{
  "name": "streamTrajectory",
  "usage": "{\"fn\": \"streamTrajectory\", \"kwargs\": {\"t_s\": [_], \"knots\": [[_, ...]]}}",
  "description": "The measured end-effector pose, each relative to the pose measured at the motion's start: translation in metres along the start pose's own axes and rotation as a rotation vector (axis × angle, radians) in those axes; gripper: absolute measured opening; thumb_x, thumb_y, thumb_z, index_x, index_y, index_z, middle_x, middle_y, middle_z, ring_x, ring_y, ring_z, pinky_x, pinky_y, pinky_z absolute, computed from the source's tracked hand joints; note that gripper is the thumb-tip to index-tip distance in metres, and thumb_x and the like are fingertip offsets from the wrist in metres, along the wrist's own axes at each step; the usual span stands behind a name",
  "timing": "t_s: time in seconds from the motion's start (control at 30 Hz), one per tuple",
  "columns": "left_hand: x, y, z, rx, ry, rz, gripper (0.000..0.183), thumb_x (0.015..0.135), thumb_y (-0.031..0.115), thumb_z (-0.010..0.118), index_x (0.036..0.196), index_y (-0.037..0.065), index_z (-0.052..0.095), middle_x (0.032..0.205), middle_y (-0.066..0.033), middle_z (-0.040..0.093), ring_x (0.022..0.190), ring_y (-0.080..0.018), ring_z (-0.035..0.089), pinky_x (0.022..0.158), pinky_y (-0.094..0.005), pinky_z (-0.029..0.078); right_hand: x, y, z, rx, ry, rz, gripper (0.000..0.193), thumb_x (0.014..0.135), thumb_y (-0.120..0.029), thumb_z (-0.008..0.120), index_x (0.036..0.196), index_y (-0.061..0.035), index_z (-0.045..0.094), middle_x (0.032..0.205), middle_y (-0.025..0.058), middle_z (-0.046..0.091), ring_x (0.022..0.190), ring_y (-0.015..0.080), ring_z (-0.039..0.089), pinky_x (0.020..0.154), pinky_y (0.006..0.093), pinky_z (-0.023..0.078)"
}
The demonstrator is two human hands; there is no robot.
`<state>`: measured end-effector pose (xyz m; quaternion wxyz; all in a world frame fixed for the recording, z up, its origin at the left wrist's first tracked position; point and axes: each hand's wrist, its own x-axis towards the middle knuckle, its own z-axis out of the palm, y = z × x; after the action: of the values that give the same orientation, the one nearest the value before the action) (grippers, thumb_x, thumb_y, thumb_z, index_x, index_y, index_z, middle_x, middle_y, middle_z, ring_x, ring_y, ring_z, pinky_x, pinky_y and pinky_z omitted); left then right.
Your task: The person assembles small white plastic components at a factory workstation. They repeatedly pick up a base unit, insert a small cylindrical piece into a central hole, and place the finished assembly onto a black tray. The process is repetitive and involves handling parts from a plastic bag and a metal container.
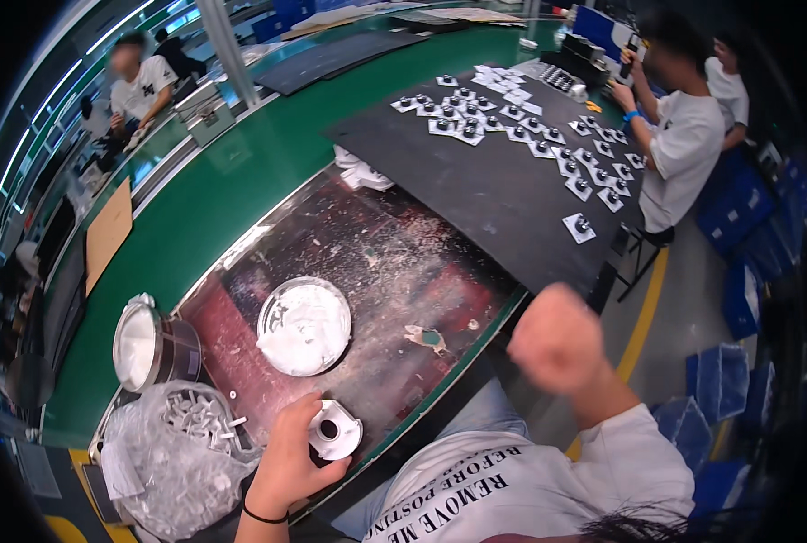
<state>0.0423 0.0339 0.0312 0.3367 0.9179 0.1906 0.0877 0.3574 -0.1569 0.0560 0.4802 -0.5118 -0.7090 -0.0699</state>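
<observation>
Between the thumb and fingers of my left hand (293, 452) is a white flanged part (337, 443) with a dark round hole in its middle. I hold it low over the near edge of the stained worktop (376, 299). My right hand (557, 339) is raised off to the right, past the table edge, blurred, its fingers curled in; whether anything is in it cannot be seen. Beyond the left hand lies a round dish (304, 326) with white paste smeared in it. A clear plastic bag (182, 462) of small white tubular pieces sits left of that hand.
An open metal can (155, 344) stands at the left. Many small black-and-white parts (462, 113) sit on a dark board (476, 199) at the far right. Past the board's right side a person (684, 127) works; another person (141, 90) sits far left. Blue bins (720, 380) stand right.
</observation>
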Motion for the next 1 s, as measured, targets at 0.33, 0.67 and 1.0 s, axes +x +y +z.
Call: {"fn": "streamTrajectory", "kwargs": {"t_s": [0.33,0.67,1.0], "knots": [[-0.009,-0.035,0.016,-0.138,0.036,0.057,0.093,0.061,0.014,0.076,0.137,0.000,0.025,0.138,-0.0243,0.038,0.125,-0.0374,0.041,0.104,-0.0420,0.033,-0.028,0.066,-0.079,-0.900,0.092,1.063,0.077,0.066,-0.039,0.077,0.128,-0.0060,0.048,0.105,0.0146,0.066,0.102,0.0302,0.060,0.095,0.0388,0.037],[-0.009,-0.008,0.001,0.056,0.170,0.194,0.089,0.065,0.030,0.078,0.135,0.002,0.030,0.135,-0.0232,0.039,0.120,-0.0395,0.043,0.101,-0.0430,0.034,-0.007,0.044,-0.040,-0.379,0.288,0.885,0.074,0.064,-0.016,0.077,0.130,-0.0045,0.044,0.105,0.0139,0.066,0.101,0.0252,0.062,0.087,0.0350,0.047],[0.017,0.030,0.007,-0.520,0.140,0.071,0.028,0.096,0.021,0.042,0.103,-0.001,0.057,0.089,-0.0135,0.057,0.083,-0.0268,0.053,0.078,-0.0341,0.041,0.048,-0.049,0.103,0.146,-0.177,0.215,0.073,0.065,-0.014,0.079,0.128,-0.0021,0.044,0.106,0.0148,0.063,0.095,0.0286,0.063,0.082,0.0352,0.050]]}}
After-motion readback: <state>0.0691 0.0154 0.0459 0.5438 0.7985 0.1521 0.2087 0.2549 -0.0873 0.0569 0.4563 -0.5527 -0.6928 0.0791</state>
